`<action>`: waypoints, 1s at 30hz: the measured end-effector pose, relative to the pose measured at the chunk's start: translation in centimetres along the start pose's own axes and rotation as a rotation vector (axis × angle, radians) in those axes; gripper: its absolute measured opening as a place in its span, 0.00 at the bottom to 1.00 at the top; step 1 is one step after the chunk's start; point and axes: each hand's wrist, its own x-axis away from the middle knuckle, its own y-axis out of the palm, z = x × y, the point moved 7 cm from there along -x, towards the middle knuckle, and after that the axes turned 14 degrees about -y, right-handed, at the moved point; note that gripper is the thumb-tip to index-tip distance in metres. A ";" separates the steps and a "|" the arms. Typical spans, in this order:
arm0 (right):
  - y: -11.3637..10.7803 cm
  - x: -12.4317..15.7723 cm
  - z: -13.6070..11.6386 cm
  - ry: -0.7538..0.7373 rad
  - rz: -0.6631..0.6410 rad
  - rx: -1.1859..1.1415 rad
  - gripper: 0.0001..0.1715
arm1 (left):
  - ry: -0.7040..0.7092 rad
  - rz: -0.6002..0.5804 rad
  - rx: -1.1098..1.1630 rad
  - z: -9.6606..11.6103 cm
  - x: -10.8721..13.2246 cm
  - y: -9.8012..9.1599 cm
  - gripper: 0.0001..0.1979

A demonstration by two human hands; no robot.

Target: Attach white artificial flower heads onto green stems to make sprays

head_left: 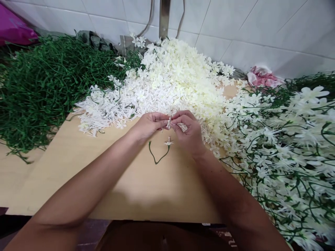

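Observation:
My left hand (154, 122) and my right hand (188, 130) meet above the board, fingertips pinched around a small white artificial flower (169, 122). Part of the flower is hidden by the fingers. Just below them on the board lies a V-shaped green plastic stem (156, 162), with a white flower piece (169, 142) on its right end and a bare tip on its left. Behind my hands spreads a heap of loose white stamen pieces (146, 99), merging into a pile of cream-white petals (183, 69).
A tangled mound of green stems (52, 76) covers the left side. Joined white flowers on stems (288, 150) are heaped along the right. The tan board (125, 195) ends near my body. A tiled wall (235, 28) stands behind, with a pink-and-white plastic bag (263, 77) against it.

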 end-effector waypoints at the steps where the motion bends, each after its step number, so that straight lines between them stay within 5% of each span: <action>1: 0.1 0.0 -0.3 -0.030 -0.018 0.005 0.07 | -0.014 -0.005 0.007 -0.2 0.1 -0.1 0.10; 7: 1.1 0.4 -1.3 -0.034 -0.090 -0.067 0.07 | -0.028 -0.007 -0.039 -0.8 1.3 -0.9 0.11; 11: 1.5 1.3 -0.8 0.232 -0.001 -0.209 0.08 | 0.001 -0.052 -0.062 -1.1 2.1 -0.8 0.04; 16: 2.4 2.3 -1.2 0.461 0.104 -0.425 0.21 | 0.085 -0.148 -0.134 -0.8 3.3 -0.7 0.02; 24: 3.0 3.5 -3.2 0.516 0.139 -0.412 0.18 | 0.124 -0.355 -0.233 -0.7 3.9 -0.5 0.02; 30: 3.6 4.0 -4.0 0.593 0.150 -0.449 0.23 | 0.095 -0.319 -0.275 -0.8 4.8 -0.9 0.04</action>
